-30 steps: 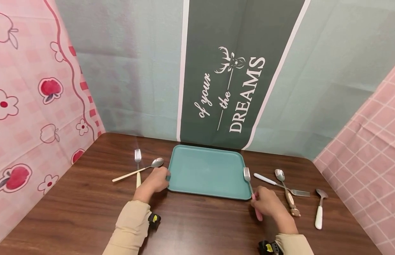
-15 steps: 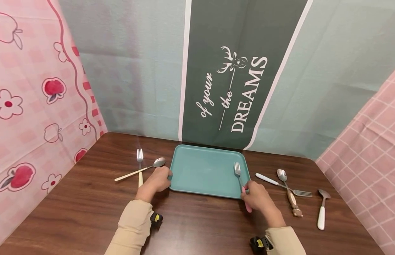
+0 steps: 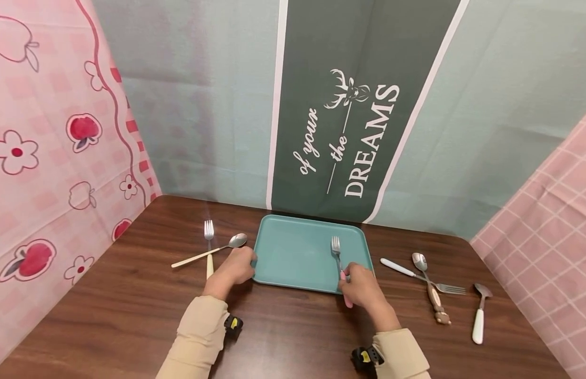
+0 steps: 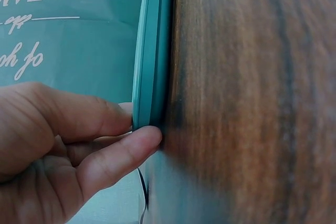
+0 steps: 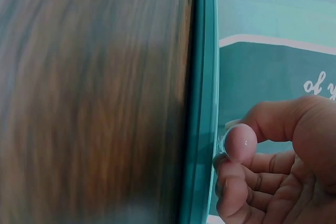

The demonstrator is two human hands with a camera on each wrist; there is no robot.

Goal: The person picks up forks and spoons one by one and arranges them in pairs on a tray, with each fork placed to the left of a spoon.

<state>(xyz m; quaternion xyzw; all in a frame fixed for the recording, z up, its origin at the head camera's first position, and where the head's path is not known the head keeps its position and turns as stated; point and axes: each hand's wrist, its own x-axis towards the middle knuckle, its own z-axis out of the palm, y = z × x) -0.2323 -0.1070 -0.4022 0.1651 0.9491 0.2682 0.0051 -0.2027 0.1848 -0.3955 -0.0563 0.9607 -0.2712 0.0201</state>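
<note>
A teal rectangular tray (image 3: 297,252) lies on the brown table. My left hand (image 3: 237,266) pinches its near left corner; in the left wrist view, thumb and finger meet at the tray's rim (image 4: 149,66). Over the tray's right half, my right hand (image 3: 361,287) holds a fork (image 3: 337,250) by its pink handle. The fork's tines point away toward the back wall, over the tray. The right wrist view shows the rounded pink handle end (image 5: 241,142) between thumb and fingers, right beside the tray's edge (image 5: 202,103).
Left of the tray, a cream-handled spoon (image 3: 195,259) crosses a cream-handled fork (image 3: 209,237). On the right, a white-handled fork (image 3: 397,267) crosses a spoon with a brown bear-shaped handle (image 3: 435,297). A white-handled spoon (image 3: 478,321) lies farther right. Fabric (image 3: 217,105) hangs behind.
My right hand has carried the pink-handled fork leftward, from the tray's right edge to over its right half. My left hand keeps its hold on the tray corner.
</note>
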